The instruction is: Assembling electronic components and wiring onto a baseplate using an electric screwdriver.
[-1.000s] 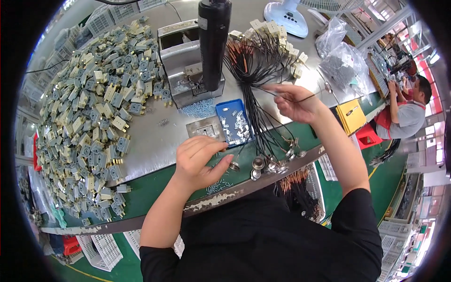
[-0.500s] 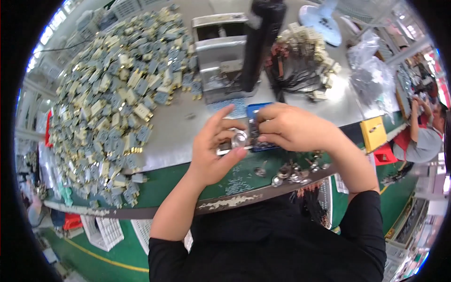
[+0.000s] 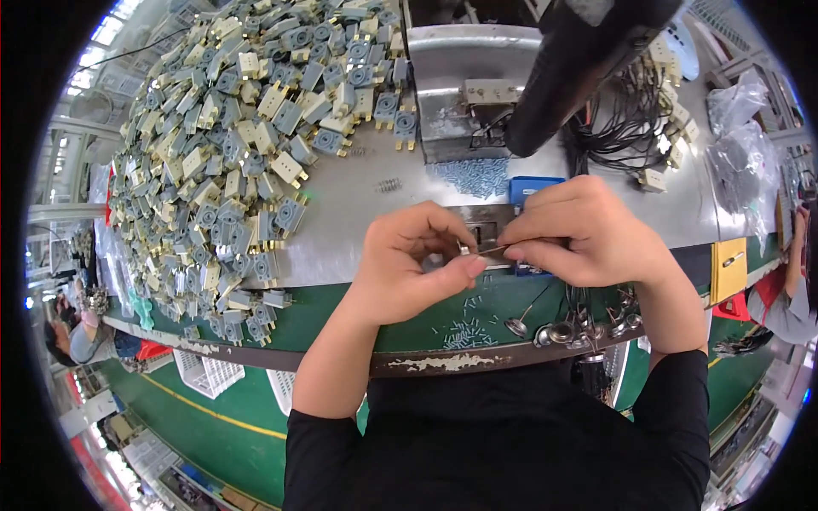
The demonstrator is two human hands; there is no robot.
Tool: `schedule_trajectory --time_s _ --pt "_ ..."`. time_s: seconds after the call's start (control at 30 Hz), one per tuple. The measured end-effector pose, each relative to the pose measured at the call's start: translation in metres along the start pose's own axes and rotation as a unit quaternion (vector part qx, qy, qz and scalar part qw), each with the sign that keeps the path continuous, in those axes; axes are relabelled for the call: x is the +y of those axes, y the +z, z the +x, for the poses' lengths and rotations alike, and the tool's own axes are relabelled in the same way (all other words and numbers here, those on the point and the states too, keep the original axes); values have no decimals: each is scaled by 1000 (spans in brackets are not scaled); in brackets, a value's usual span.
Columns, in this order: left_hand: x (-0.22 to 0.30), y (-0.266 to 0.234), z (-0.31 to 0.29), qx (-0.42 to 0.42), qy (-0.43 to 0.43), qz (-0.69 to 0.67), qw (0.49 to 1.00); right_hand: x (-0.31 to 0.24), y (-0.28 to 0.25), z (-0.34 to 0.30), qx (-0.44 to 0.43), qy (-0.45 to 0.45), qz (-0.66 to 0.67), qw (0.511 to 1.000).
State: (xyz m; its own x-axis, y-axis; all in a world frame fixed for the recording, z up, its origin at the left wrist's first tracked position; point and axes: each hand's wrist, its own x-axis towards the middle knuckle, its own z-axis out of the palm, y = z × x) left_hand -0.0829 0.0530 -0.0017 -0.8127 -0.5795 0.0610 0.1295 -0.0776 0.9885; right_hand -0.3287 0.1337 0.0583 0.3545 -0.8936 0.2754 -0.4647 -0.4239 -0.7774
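The small part [image 3: 464, 250] in the left hand [image 3: 405, 266] gleams silver, as do the round cups [image 3: 561, 333]. The piled switch blocks [image 3: 288, 169] mix grey and cream with brassy gold. The bench [image 3: 341, 221] runs silver-grey, then green, to a brown edge [image 3: 447, 364] blotched with cream. The cables [image 3: 609, 143] are black, the tray [image 3: 532, 182] blue, the tiny pins [image 3: 473, 176] pale blue, the sleeves [image 3: 328, 443] plain black, the flat box [image 3: 724, 283] yellow

Green floor [image 3: 247, 456] with yellow line [image 3: 217, 414], below a metal-topped workbench [image 3: 341, 209]
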Motion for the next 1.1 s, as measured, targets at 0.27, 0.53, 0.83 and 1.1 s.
schedule_trajectory --time_s 0.27,0.53,0.83,1.1 --pt "-4 5 12 -12 -63 -155 986 2 0 2 53 -36 -75 995" --pt "-6 19 13 -60 -29 -207 976 5 3 -3 105 41 67 991" --pt "21 3 19 -168 -72 190 965 -4 3 -4 38 30 6 999" --pt "9 27 8 -74 39 164 983 -4 5 -3 44 67 12 997"
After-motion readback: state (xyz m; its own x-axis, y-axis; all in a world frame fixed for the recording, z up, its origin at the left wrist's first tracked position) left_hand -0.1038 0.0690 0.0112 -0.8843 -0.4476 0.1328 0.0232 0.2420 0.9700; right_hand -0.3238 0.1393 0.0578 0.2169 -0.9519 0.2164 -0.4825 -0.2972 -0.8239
